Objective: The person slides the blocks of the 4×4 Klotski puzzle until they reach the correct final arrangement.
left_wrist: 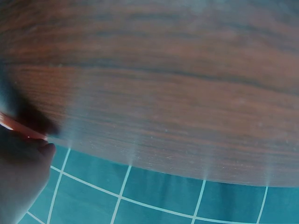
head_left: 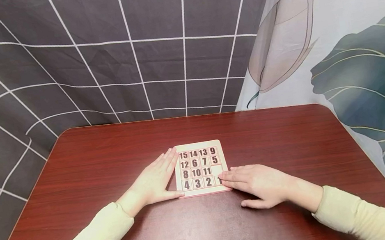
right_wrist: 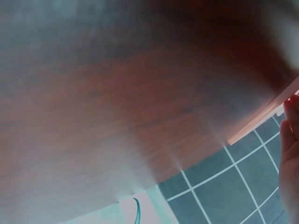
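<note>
Fingers straight and curled round nothing, both hands only touch the number puzzle [head_left: 199, 145]: the left hand [head_left: 153, 182] lies along its left side, thumb at the near left corner, and the right hand [head_left: 263, 184] has fingertips at the near right corner, partly over the 1 tile [head_left: 218, 180], its thumb well apart.

The puzzle lies flat on the table [head_left: 209, 229]. Left to right, its nearest row [head_left: 198, 183] reads 4, 3, 2, 1; the second row [head_left: 196, 173] 8, 10, 11, then an empty slot [head_left: 216, 169] just beyond the 1 tile; the third row [head_left: 194, 163] 12, 6, 7, 5; the farthest row [head_left: 193, 154] 15, 14, 13, 9.

Judging by this layout, the sliding is partway: the nearest row steps evenly, while the rows beyond break sequence and seem left to arrange.

Past the puzzle's far edge hangs a dark checked curtain [head_left: 161, 58].
</note>
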A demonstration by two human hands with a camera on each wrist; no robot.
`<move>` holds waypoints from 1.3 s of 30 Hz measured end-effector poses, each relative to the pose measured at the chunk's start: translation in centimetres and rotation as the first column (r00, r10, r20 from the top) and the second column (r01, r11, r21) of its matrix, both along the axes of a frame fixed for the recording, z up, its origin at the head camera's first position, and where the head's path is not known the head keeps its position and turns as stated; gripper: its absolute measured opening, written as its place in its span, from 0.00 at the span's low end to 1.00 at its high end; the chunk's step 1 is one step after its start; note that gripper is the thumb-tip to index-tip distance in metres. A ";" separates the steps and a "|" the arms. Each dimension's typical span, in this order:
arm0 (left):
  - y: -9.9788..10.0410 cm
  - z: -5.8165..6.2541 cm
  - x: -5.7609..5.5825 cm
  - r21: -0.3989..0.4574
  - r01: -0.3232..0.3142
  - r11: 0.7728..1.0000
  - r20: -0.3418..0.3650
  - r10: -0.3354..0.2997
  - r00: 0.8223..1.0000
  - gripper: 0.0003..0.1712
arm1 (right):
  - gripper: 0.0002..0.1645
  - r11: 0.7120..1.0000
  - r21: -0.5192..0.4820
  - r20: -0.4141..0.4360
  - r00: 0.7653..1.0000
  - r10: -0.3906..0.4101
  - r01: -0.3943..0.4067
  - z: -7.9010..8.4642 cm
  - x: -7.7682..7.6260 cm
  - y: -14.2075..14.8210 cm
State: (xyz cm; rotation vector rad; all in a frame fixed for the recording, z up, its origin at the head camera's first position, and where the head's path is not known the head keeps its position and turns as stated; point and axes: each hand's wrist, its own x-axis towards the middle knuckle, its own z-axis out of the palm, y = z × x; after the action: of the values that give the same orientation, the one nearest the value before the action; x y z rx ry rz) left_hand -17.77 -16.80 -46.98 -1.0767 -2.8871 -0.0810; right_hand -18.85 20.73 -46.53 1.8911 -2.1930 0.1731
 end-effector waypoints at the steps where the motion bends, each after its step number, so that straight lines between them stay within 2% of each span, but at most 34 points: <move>1: 0.0 0.0 0.0 0.006 0.001 1.000 0.002 -0.001 1.000 0.67 | 0.41 1.000 0.000 0.001 1.000 -0.006 0.006 0.1 -0.1 -0.1; 6: 0.0 0.1 0.1 0.011 -0.004 1.000 0.018 0.004 1.000 0.67 | 0.41 0.999 0.003 0.031 0.998 -0.049 0.049 0.3 -1.3 -0.5; 12: 0.0 0.2 0.2 0.019 -0.010 1.000 0.030 0.009 1.000 0.67 | 0.40 0.990 0.029 0.072 0.987 -0.143 0.141 0.5 -3.1 -1.4; 16: 0.0 0.2 0.2 0.028 -0.007 1.000 0.039 0.006 0.999 0.67 | 0.40 0.984 0.060 0.088 0.981 -0.173 0.168 0.3 -3.6 -1.7; 21: 0.0 0.1 0.1 0.024 -0.009 1.000 0.035 0.008 0.999 0.67 | 0.39 0.985 0.075 0.088 0.982 -0.165 0.158 0.1 -3.3 -1.8; 31: 0.0 0.1 0.1 0.012 -0.018 1.000 0.030 0.018 0.999 0.67 | 0.39 0.992 0.051 0.048 0.992 -0.114 0.112 -0.1 -1.3 -1.3; 35: 0.0 0.1 0.1 0.017 -0.018 1.000 0.033 0.018 0.999 0.67 | 0.39 0.994 0.028 0.044 0.994 -0.104 0.102 0.0 -1.3 -1.4; 39: -0.1 0.1 0.1 0.029 -0.011 1.000 0.030 0.010 0.999 0.67 | 0.38 0.993 0.019 0.052 0.992 -0.118 0.117 0.2 -2.0 -1.6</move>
State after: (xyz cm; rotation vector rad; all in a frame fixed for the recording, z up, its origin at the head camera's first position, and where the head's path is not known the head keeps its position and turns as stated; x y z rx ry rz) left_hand -17.63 -16.93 -46.89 -1.0641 -2.9088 -0.1394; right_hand -20.84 19.14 -46.33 1.7783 -2.3402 0.1874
